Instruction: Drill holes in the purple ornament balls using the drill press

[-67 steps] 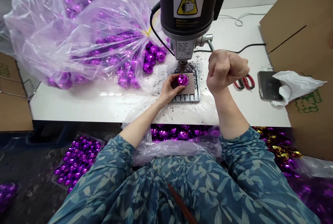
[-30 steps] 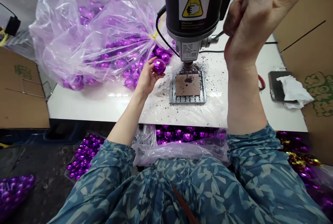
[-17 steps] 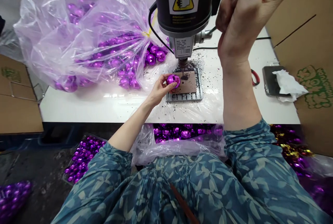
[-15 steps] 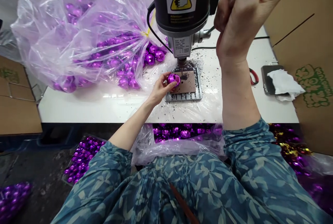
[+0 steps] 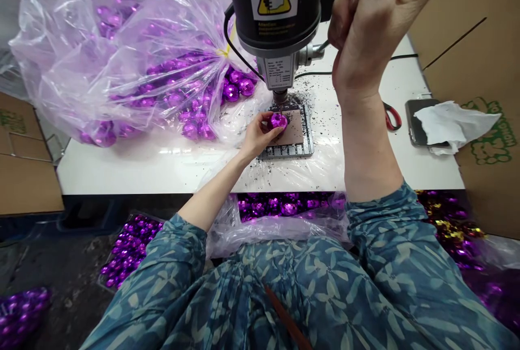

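Observation:
A shiny purple faceted ball (image 5: 278, 122) is pinched between the thumb and fingers of my left hand (image 5: 260, 134). It sits over the brown board (image 5: 296, 132) on the slotted metal base (image 5: 307, 147), right under the chuck of the drill press (image 5: 280, 19). Whether the bit touches the ball I cannot tell. Up at the right side of the machine, my right hand (image 5: 374, 19) is closed around the lever (image 5: 323, 45), of which only a short length near the hub shows.
A clear plastic bag (image 5: 134, 68) of purple balls lies at left on the white table (image 5: 134, 168). Dark shavings surround the base. Red-handled scissors (image 5: 393, 118) and a dark phone-like object (image 5: 418, 133) under white paper lie at right. Cardboard boxes (image 5: 459, 19) flank the table; more balls (image 5: 288, 208) sit below its edge.
My left hand has carried the purple ball a little to the right, from the board's left side to beneath the chuck. My right hand stays on the lever. The view has shifted slightly.

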Demonstrator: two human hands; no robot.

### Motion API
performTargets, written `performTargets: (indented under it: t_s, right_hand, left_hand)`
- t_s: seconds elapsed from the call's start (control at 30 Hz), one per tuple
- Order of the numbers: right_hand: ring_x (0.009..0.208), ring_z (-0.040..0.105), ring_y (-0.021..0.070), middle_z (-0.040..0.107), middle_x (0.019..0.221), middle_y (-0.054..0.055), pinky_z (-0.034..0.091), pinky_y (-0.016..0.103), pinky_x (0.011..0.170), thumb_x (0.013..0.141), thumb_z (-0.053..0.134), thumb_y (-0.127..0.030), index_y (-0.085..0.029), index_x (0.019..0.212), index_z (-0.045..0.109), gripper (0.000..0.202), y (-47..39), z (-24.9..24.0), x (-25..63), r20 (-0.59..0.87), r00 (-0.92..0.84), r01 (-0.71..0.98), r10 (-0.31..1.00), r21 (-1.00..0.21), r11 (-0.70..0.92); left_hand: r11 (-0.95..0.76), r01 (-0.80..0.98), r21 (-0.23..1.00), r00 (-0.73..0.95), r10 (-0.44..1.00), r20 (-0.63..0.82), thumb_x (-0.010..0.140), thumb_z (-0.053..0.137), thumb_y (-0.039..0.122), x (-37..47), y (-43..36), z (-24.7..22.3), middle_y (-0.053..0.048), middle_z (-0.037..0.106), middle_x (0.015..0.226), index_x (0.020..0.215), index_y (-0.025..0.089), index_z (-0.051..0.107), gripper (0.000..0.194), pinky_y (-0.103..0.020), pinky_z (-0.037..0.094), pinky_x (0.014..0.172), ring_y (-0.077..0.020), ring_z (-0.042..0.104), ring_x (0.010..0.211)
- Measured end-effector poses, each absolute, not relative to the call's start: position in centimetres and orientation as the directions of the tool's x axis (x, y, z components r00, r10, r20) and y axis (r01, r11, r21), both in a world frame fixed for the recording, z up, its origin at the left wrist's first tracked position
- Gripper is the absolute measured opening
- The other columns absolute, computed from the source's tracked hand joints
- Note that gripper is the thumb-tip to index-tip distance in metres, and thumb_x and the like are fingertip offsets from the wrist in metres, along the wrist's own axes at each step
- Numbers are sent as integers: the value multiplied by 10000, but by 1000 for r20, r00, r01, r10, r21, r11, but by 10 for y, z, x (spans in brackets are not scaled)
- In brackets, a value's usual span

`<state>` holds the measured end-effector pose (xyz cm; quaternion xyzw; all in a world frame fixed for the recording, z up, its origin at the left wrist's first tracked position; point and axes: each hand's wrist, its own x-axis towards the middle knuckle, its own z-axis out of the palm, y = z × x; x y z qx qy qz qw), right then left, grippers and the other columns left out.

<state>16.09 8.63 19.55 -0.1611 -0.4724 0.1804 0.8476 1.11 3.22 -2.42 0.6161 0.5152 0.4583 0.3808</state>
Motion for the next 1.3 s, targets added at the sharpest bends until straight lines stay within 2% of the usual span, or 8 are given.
performTargets:
  t_s: [0.13, 0.23, 0.3, 0.57, 0.73, 1.0, 1.17, 1.3]
  right_hand:
    - [309, 241, -12, 276, 376, -108, 66, 186, 408, 1041, 436, -476, -202, 653, 279, 500, 85, 194, 164, 767, 478, -152, 428, -408, 900]
    - [315, 248, -8, 278, 383, -103, 72, 195, 407, 877, 536, -712, -198, 645, 286, 616, 86, 192, 166, 783, 459, -152, 421, -398, 905]
    - [320, 250, -7, 281, 392, -103, 83, 201, 401, 764, 601, -756, -194, 638, 289, 655, 85, 191, 166, 793, 433, -162, 428, -398, 903]
    - [409, 202, -26, 245, 454, -78, 205, 208, 526, 895, 568, -618, -161, 630, 223, 631, 55, 179, 165, 819, 424, -34, 387, -413, 910]
    - [403, 167, -22, 187, 461, -64, 135, 249, 489, 973, 580, -484, -158, 634, 167, 626, 40, 164, 165, 826, 459, -20, 326, -358, 934]
    - [417, 177, -3, 123, 491, -46, 83, 289, 519, 961, 629, -575, -163, 662, 126, 716, 43, 141, 172, 806, 466, -29, 365, -398, 917]
    - [435, 133, -5, 57, 503, -41, 125, 272, 519, 938, 638, -626, -159, 668, 80, 776, 45, 123, 178, 803, 447, 5, 394, -443, 897]
    - [429, 114, 6, 57, 471, -29, 117, 282, 497, 979, 576, -596, -144, 654, 54, 764, 48, 115, 183, 852, 392, 62, 346, -400, 914]
  left_hand:
    - [-246, 360, 900, -6, 964, 266, 764, 964, 392, 23, 29, -25, -80, 779, 1119, 1245, 217, 683, 584, -371, 621, 824, -198, 711, 890]
    - [-306, 373, 876, -2, 944, 330, 794, 949, 367, 29, 28, -29, -95, 761, 1208, 1261, 235, 667, 561, -442, 612, 996, -255, 720, 1116]
    - [-329, 349, 878, 37, 941, 338, 841, 915, 376, 31, 28, -32, -102, 749, 1247, 1303, 239, 632, 559, -465, 598, 1063, -266, 717, 1196]
    - [-338, 297, 893, 73, 940, 332, 886, 873, 525, 31, 28, -41, -118, 729, 1316, 1358, 256, 569, 623, -470, 610, 1095, -267, 727, 1243]
    - [-332, 296, 896, 60, 942, 329, 880, 871, 552, 32, 29, -46, -109, 720, 1324, 1371, 268, 576, 640, -462, 616, 1087, -272, 726, 1255]
    - [-328, 285, 901, 77, 944, 320, 880, 878, 513, 31, 29, -43, -115, 722, 1339, 1363, 254, 576, 625, -432, 604, 1088, -269, 723, 1270]
    - [-323, 276, 905, 52, 946, 321, 868, 895, 438, 33, 30, -45, -105, 738, 1322, 1336, 253, 579, 595, -436, 601, 1092, -260, 733, 1252]
    - [-320, 246, 915, 44, 947, 319, 859, 900, 428, 34, 31, -48, -105, 738, 1315, 1327, 249, 578, 596, -449, 599, 1099, -262, 733, 1245]
